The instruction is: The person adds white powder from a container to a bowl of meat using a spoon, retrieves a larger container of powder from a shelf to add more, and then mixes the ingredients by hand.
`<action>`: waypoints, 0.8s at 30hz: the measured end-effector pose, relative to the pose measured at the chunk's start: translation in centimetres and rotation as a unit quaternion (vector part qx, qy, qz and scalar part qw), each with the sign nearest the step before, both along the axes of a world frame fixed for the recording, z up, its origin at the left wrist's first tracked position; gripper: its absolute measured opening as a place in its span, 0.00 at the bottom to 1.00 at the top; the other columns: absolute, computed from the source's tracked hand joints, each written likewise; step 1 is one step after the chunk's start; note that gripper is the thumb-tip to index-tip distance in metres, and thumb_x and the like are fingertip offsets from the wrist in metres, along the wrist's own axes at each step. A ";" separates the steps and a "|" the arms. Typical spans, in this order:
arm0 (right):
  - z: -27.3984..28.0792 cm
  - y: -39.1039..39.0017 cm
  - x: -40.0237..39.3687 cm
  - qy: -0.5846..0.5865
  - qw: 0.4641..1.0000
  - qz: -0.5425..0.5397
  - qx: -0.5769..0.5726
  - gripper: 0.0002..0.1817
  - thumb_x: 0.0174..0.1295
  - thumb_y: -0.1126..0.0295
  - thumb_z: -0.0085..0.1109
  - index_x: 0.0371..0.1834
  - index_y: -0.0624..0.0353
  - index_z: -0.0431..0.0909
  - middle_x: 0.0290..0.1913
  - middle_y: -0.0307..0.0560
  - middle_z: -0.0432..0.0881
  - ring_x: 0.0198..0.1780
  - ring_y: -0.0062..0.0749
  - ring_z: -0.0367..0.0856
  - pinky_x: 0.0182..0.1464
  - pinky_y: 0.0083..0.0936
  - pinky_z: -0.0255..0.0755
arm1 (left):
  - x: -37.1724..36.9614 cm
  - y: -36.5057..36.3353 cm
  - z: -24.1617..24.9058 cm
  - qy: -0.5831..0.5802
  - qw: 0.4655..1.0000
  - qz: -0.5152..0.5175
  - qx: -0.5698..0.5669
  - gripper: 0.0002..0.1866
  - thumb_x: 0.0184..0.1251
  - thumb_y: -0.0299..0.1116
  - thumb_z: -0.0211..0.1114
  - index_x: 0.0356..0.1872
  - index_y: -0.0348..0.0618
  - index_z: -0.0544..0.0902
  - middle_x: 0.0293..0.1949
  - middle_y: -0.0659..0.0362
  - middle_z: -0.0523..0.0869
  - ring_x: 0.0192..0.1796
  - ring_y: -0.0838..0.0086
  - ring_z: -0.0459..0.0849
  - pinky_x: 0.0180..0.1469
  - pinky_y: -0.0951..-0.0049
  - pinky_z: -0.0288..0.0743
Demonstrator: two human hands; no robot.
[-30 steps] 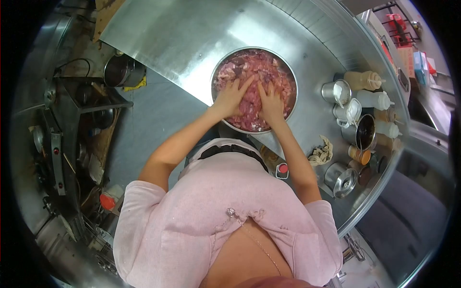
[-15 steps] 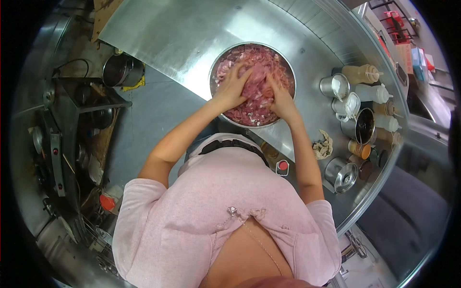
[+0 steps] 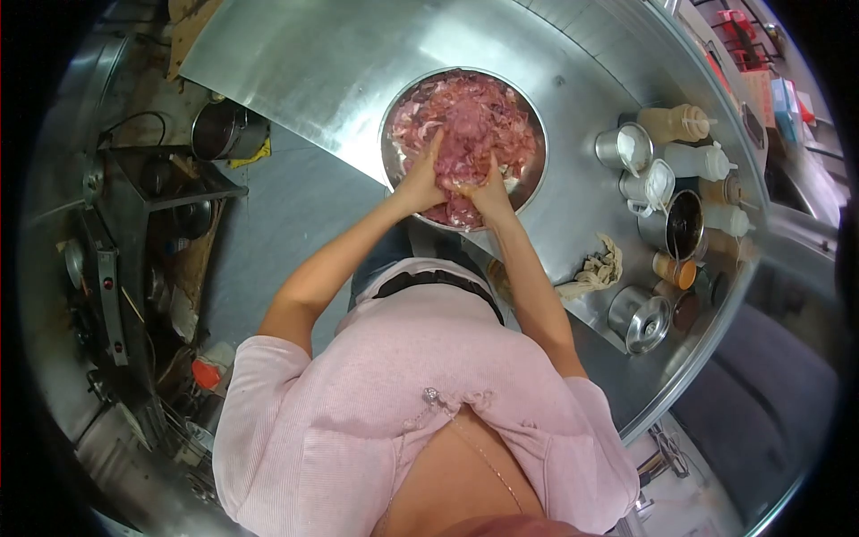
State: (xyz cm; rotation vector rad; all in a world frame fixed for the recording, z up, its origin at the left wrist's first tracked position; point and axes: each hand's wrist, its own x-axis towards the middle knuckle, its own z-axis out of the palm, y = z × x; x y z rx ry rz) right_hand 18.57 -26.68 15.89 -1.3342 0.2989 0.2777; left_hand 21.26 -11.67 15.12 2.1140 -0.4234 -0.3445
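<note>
Raw meat gripped from 2 sides in a metal bowl

The pinkish-red meat, in loose pieces, lies inside the round bowl and covers most of its bottom, heaped higher at the bowl's middle. The left hand reaches over the bowl's near rim and presses the heap from the left; the right hand does likewise from the right. Between them they hold a clump of meat, the palms fairly close together. Both thumbs show along the clump's sides, but most of the other fingers are hidden in the meat, so how tightly they curl cannot be told.

The bowl stands on a metal counter, near its edge. Well to the right of the bowl are 4 squeeze bottles and a pot with dark contents. A crumpled cloth and a lidded pot lie right of the bowl and closer to the wearer. Far left of the bowl, beyond the counter, is a dark pot.
</note>
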 end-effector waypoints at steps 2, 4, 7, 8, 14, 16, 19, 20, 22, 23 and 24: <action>1.3 -0.1 1.1 -0.035 0.999 -0.034 0.008 0.42 0.37 0.84 0.67 0.61 0.66 0.58 0.54 0.48 0.71 0.55 0.32 0.70 0.53 0.21 0.67 | 0.8 -0.3 -0.3 -0.083 0.995 0.011 -0.057 0.51 0.37 0.20 0.65 0.68 0.48 0.49 0.58 0.33 0.63 0.57 0.45 0.70 0.55 0.63 0.70; 1.3 -0.8 2.0 -0.088 0.995 -0.030 -0.022 0.32 0.37 0.87 0.63 0.52 0.64 0.69 0.47 0.43 0.77 0.49 0.30 0.75 0.49 0.21 0.69 | 1.7 -0.4 3.4 0.011 0.996 0.033 -0.080 0.40 0.41 0.21 0.60 0.63 0.42 0.59 0.46 0.38 0.76 0.48 0.48 0.77 0.48 0.63 0.71; 6.3 -1.4 3.0 -0.197 0.966 -0.028 -0.166 0.23 0.44 0.85 0.57 0.48 0.65 0.71 0.41 0.45 0.79 0.43 0.27 0.77 0.44 0.21 0.71 | 2.8 -0.4 6.0 0.047 0.997 0.026 0.061 0.22 0.45 0.26 0.58 0.46 0.35 0.71 0.32 0.41 0.78 0.41 0.50 0.79 0.42 0.60 0.70; 7.1 -2.0 3.2 -0.244 0.930 0.003 -0.274 0.22 0.47 0.84 0.57 0.49 0.65 0.69 0.42 0.46 0.79 0.43 0.25 0.77 0.43 0.20 0.71 | 3.1 -0.4 5.6 -0.010 0.995 0.027 0.096 0.18 0.45 0.26 0.58 0.42 0.34 0.73 0.29 0.42 0.77 0.40 0.51 0.79 0.41 0.59 0.69; 5.5 -4.6 2.3 -0.227 0.848 0.157 -0.451 0.38 0.42 0.79 0.62 0.61 0.58 0.60 0.60 0.59 0.63 0.58 0.49 0.66 0.55 0.34 0.66 | 3.9 0.5 4.0 -0.206 0.970 -0.044 0.118 0.24 0.44 0.30 0.64 0.47 0.35 0.71 0.52 0.36 0.67 0.53 0.44 0.70 0.51 0.58 0.70; 5.6 -4.7 0.9 -0.165 0.802 0.239 -0.521 0.45 0.39 0.76 0.66 0.65 0.56 0.56 0.64 0.59 0.56 0.62 0.55 0.61 0.59 0.38 0.63 | 2.5 1.4 5.3 -0.162 0.971 -0.034 0.173 0.36 0.42 0.33 0.68 0.55 0.37 0.63 0.57 0.36 0.61 0.56 0.41 0.66 0.56 0.56 0.66; 4.6 -4.1 -1.6 -0.175 0.697 0.263 -0.644 0.61 0.26 0.68 0.76 0.69 0.43 0.47 0.66 0.61 0.50 0.61 0.67 0.58 0.58 0.47 0.64 | -0.1 1.7 5.8 -0.072 0.963 -0.044 0.258 0.53 0.37 0.38 0.74 0.66 0.42 0.50 0.60 0.35 0.56 0.57 0.39 0.63 0.58 0.53 0.64; 3.5 -4.0 -1.9 -0.173 0.699 0.265 -0.642 0.61 0.26 0.68 0.76 0.69 0.43 0.47 0.66 0.61 0.50 0.61 0.67 0.58 0.58 0.47 0.64 | -0.6 1.8 5.3 -0.032 0.955 -0.064 0.286 0.60 0.34 0.40 0.76 0.68 0.45 0.44 0.59 0.34 0.57 0.56 0.39 0.65 0.57 0.51 0.66; 2.8 -2.8 -1.6 -0.132 0.738 0.235 -0.618 0.60 0.29 0.72 0.74 0.70 0.43 0.47 0.67 0.60 0.49 0.60 0.67 0.61 0.53 0.45 0.68 | -1.2 1.0 3.9 -0.029 0.956 -0.069 0.285 0.63 0.29 0.42 0.78 0.68 0.41 0.44 0.57 0.33 0.59 0.56 0.40 0.65 0.54 0.52 0.68; 2.5 -2.1 -1.4 -0.130 0.740 0.234 -0.617 0.60 0.29 0.72 0.74 0.70 0.43 0.47 0.67 0.60 0.49 0.60 0.67 0.61 0.53 0.45 0.68 | -1.0 0.5 3.2 -0.023 0.958 -0.062 0.280 0.60 0.31 0.40 0.78 0.67 0.39 0.46 0.57 0.31 0.59 0.53 0.39 0.68 0.52 0.52 0.70; 2.2 -1.3 -0.9 -0.089 0.760 0.222 -0.604 0.55 0.33 0.75 0.69 0.69 0.43 0.48 0.66 0.62 0.51 0.57 0.65 0.64 0.51 0.43 0.69 | -0.8 0.2 2.6 -0.018 0.960 -0.053 0.274 0.58 0.33 0.39 0.77 0.66 0.37 0.48 0.56 0.30 0.59 0.50 0.38 0.70 0.49 0.52 0.72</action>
